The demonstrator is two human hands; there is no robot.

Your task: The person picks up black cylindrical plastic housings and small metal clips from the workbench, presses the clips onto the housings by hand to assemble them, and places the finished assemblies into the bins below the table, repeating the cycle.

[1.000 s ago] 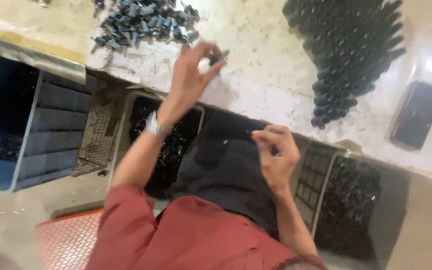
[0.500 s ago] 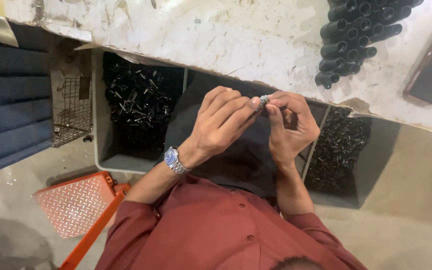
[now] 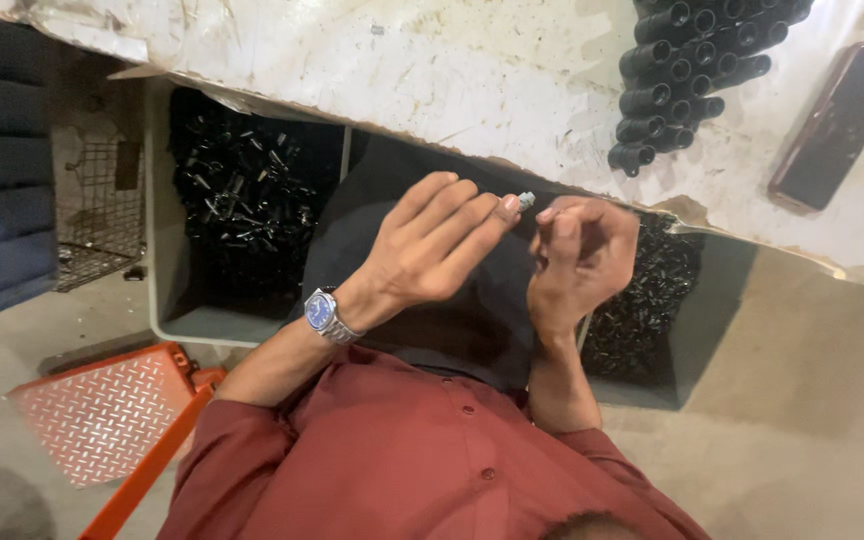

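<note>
Head view, looking down past the person's own chest. The left hand [image 3: 432, 250], with a blue-faced wristwatch [image 3: 320, 311] on its wrist, is raised above the lap; its fingers lie extended and pressed together, and their tips pinch a small metal part [image 3: 526, 200], of which only a pale, ribbed end shows beyond the fingertips. The rest of the part is hidden, so its shape cannot be made out. The right hand [image 3: 577, 255] is curled into a loose fist just beside the left fingertips; its thumb and forefinger point toward the metal part, but whether they touch it cannot be told, nor whether this grip encloses anything.

Both hands hover over a dark cloth [image 3: 452, 320] that covers the lap, below the near edge of the worn, pale desk [image 3: 432, 70]. On the desk, upper right, lies a stack of black tubes [image 3: 692, 70], cut off by the top edge of the frame, and near it a dark flat phone [image 3: 834, 125].

Under the desk stand two grey bins: the left bin [image 3: 167, 320] holds a tangle of small black parts, too dark to tell apart; the right bin [image 3: 652, 390] is largely hidden behind the right hand and forearm. At far left a wire basket [image 3: 97, 215] stands on the floor, and an orange tread plate [image 3: 102, 410] lies at lower left, partly covered by the red shirt sleeve [image 3: 242, 450].
</note>
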